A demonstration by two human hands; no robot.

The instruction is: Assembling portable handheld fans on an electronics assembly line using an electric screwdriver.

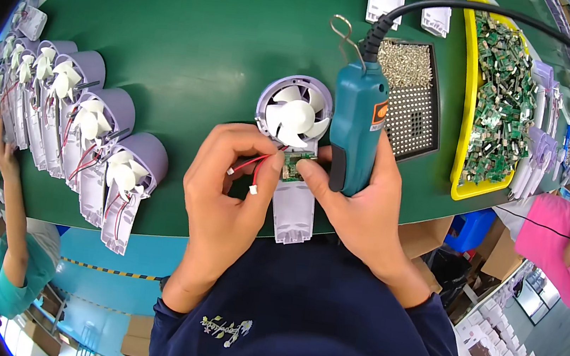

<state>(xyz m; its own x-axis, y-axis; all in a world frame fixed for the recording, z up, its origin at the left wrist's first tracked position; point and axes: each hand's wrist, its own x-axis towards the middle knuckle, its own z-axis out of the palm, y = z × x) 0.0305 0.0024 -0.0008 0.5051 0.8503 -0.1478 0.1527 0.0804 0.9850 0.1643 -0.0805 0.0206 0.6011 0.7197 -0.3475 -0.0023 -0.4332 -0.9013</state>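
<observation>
A small green circuit board [295,166] sits over the handle of a lilac fan housing [294,216], just below its white fan blades [293,121]. My left hand [231,178] is closed, thumb and forefinger pinching red and black wires [251,162] at the board's left edge. Two small white plugs dangle from those wires. The thumb of my right hand [358,215] presses on the board's right side. A teal electric screwdriver [358,126] is tucked in that hand, upright in its grip; the tool's tip is hidden.
Several lilac fan housings [142,157] stand in a row at the left. A black screw tray [413,115] and a yellow bin [463,129] of circuit boards are at the right. The screwdriver's black cable [476,9] arcs overhead. Co-workers sit left and right; one's hand [1,140] shows.
</observation>
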